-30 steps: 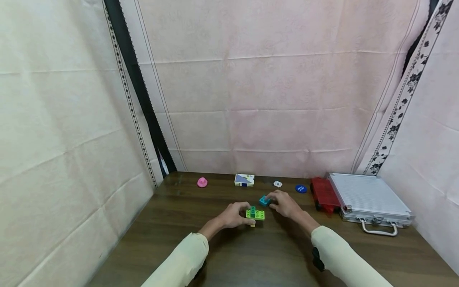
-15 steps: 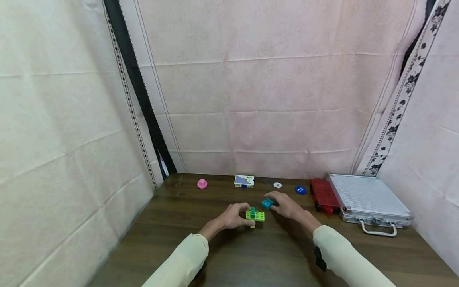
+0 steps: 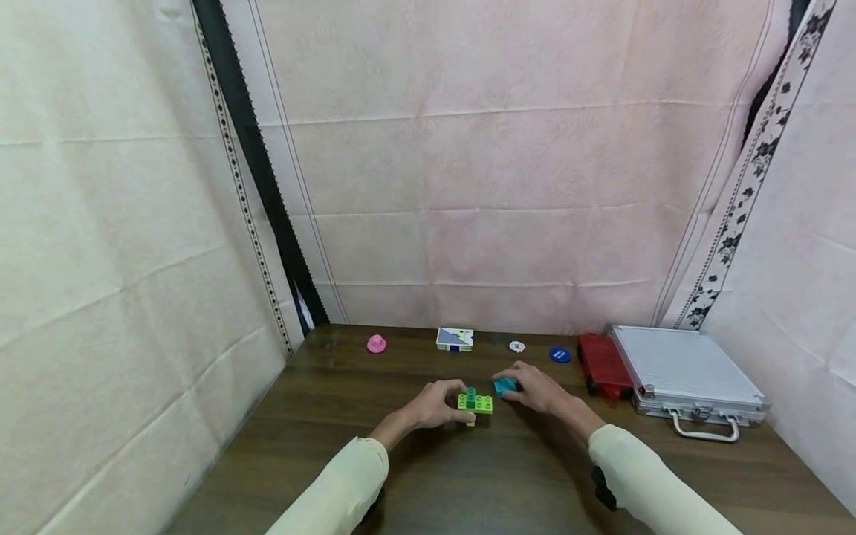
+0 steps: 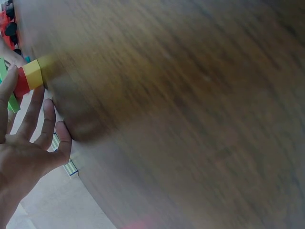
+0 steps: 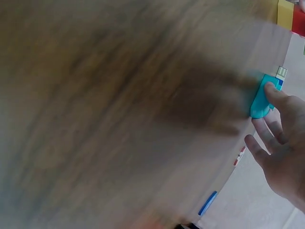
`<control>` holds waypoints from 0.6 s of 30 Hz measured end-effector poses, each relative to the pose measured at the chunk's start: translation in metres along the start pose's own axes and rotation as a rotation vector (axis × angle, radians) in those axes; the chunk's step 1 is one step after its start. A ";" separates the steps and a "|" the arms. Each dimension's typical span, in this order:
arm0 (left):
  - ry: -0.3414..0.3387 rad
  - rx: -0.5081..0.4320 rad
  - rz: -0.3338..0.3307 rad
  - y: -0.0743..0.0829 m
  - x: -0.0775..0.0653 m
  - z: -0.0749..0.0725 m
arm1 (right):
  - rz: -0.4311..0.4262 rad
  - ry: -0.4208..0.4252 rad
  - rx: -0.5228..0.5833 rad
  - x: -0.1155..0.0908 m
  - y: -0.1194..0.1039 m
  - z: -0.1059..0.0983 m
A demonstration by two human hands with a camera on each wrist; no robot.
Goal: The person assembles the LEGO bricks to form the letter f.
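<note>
My left hand (image 3: 431, 405) grips a small stack of toy bricks by its left side. On top is a lime-green brick (image 3: 483, 405) bearing a darker green brick (image 3: 471, 397). The left wrist view shows a red brick (image 4: 21, 85) and a yellow brick (image 4: 33, 75) lower in the stack. To the right and slightly farther off, my right hand (image 3: 535, 388) pinches a blue toy brick (image 3: 504, 386). In the right wrist view the thumb lies along this turquoise-looking brick (image 5: 260, 100), and fingers show behind it, close over the table.
Along the back of the brown table lie a pink hat-shaped piece (image 3: 377, 344), a small patterned box (image 3: 455, 339), a white scalloped disc (image 3: 517, 346) and a blue disc (image 3: 560, 354). Right of them stand a red wheeled toy (image 3: 605, 364) and a silver case (image 3: 689, 368).
The blue brick has turned and shifted right and a little nearer under my right hand, whose fingers have closed about it. My left hand and the stack have stayed nearly still.
</note>
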State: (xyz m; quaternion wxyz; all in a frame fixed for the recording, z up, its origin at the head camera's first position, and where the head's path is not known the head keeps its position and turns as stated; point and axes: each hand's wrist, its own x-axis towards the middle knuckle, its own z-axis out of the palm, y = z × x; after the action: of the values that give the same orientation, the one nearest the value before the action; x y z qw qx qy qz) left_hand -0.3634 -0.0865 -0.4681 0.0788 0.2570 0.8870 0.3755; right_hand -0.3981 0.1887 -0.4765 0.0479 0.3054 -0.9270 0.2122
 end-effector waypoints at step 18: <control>0.005 -0.001 0.000 -0.004 0.001 0.002 | -0.053 0.064 0.027 -0.018 -0.015 -0.024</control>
State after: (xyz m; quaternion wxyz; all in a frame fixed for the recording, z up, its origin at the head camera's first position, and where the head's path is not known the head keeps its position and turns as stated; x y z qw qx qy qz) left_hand -0.3656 -0.0868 -0.4729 0.0769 0.2560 0.8869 0.3768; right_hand -0.3761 0.1979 -0.4529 0.0789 0.3235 -0.9138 0.2328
